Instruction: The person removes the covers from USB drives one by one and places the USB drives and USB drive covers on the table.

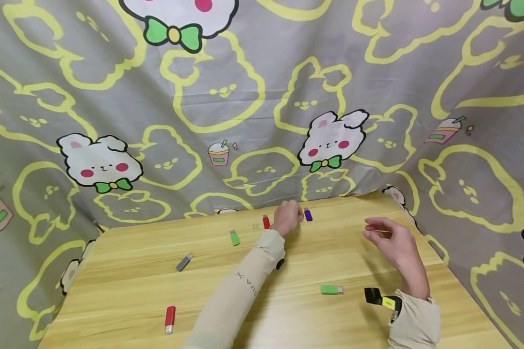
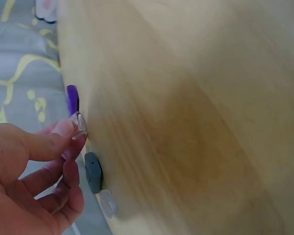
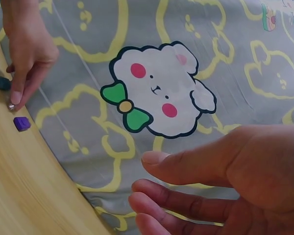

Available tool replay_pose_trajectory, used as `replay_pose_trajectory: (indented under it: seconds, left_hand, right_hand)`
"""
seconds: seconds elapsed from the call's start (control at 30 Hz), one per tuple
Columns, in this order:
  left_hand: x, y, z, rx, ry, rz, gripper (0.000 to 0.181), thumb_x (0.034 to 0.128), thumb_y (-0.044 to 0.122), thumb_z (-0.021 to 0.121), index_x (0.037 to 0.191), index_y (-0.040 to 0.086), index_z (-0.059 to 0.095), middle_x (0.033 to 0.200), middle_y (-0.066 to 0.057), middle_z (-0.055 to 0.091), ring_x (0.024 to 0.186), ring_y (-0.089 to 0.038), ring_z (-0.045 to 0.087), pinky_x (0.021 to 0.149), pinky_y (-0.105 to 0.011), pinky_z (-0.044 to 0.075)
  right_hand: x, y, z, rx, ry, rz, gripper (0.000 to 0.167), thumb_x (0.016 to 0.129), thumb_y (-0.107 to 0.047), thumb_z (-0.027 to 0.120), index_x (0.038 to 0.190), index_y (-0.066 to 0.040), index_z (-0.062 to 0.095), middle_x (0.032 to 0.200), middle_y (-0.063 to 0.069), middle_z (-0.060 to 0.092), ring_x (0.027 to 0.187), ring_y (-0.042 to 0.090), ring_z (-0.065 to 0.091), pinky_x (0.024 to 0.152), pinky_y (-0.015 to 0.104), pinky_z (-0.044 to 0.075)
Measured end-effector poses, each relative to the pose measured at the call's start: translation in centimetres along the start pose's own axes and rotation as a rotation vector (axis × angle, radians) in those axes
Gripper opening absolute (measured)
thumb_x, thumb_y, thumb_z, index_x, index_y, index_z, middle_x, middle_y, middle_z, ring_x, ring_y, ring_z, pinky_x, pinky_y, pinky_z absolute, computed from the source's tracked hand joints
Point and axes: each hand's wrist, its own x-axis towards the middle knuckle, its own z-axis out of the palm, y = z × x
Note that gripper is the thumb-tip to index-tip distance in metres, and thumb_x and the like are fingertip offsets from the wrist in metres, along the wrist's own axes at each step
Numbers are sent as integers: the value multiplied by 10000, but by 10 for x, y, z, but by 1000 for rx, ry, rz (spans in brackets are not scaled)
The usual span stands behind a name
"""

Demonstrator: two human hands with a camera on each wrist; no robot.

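Observation:
My left hand (image 1: pixel 287 217) is at the table's far edge, pinching a small clear plastic cap (image 2: pixel 79 126) between thumb and forefinger. Just beyond the cap lies a purple USB stick (image 2: pixel 72 100), also visible in the head view (image 1: pixel 308 214). Beside the fingers is a dark grey-green USB stick (image 2: pixel 93 172), which the hand hides in the head view. A second clear cap (image 2: pixel 108 203) lies at its end. My right hand (image 1: pixel 395 240) hovers over the table's right side, fingers loosely bent and thumb apart, holding nothing.
A red USB stick (image 1: pixel 266 221), a clear cap (image 1: pixel 255 226), a green stick (image 1: pixel 234 237) and a grey stick (image 1: pixel 184 262) lie left of my left hand. Nearer are another red stick (image 1: pixel 170 319) and a green one (image 1: pixel 331 289). A patterned curtain (image 1: pixel 262 106) borders the wooden table.

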Motion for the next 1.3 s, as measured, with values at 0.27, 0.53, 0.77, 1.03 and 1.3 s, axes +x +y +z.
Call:
replay_pose_trajectory:
  seconds: [0.27,0.53,0.77,1.03,1.3]
  left_hand:
    - [4,1,4,156,46,30,236,903,72,748,702,191,784,788,67,744,797,-157,701,670,-311,573]
    - [-9,-1,-8,-9,68,37,113,946,91,750,1005,134,836,990,12,782,939,-188,731,784,-318,595]
    - [-38,-6,-46,-330,98,76,192,975,37,689,1146,38,777,1025,-73,765,895,-159,701,732,-247,570]
    - [-94,-35,-73,-534,188,85,199,983,75,697,1170,41,760,1018,-75,757,923,-218,690,785,-320,575]
    - [-138,-57,-83,-619,304,27,196,958,53,724,1148,51,769,1019,-86,760,935,-274,706,813,-380,595]
  right_hand:
    - [-1,2,-1,10,3,10,316,962,-135,733,1238,12,689,1087,188,736,889,61,661,692,119,492]
    - [-2,-1,2,4,-9,0,303,964,-116,726,1233,20,692,1101,199,735,970,277,695,691,132,502]
    - [0,-1,5,1,-15,-16,300,958,-121,739,1219,23,698,1090,198,738,965,296,708,687,118,479]
    - [4,-6,14,-11,-55,-19,316,977,-144,716,1249,13,681,1120,197,726,1053,398,680,704,136,478]
    - [5,-10,23,-14,-77,-76,288,951,-97,743,1203,34,695,1068,199,730,1009,386,693,687,144,491]
